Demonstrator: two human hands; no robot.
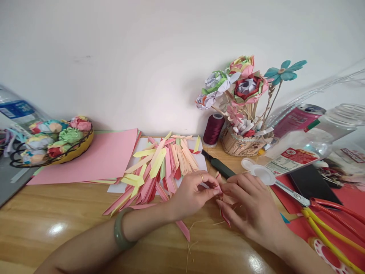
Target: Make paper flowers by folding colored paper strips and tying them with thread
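Observation:
My left hand (191,196), with a ring and a green bangle on its wrist, pinches the upper tip of a small folded pink and red paper piece (218,189). My right hand (251,203) closes round the same piece from the other side, its thumb below and its fingers above. Red and peach paper edges show between the hands; most of the piece is hidden by my fingers. Beyond my left hand spreads a pile of folded paper strips (155,167) in pink, yellow, peach and green. A pink strip (183,230) lies under my left wrist.
A basket (85,146) of paper flowers rests on pink sheets (114,160) at left. Behind my hands stand a maroon thread spool (213,130) and a pot (239,144) of paper flowers. At right lie scissors (303,199), a clear jar (308,148) and red paper (302,236).

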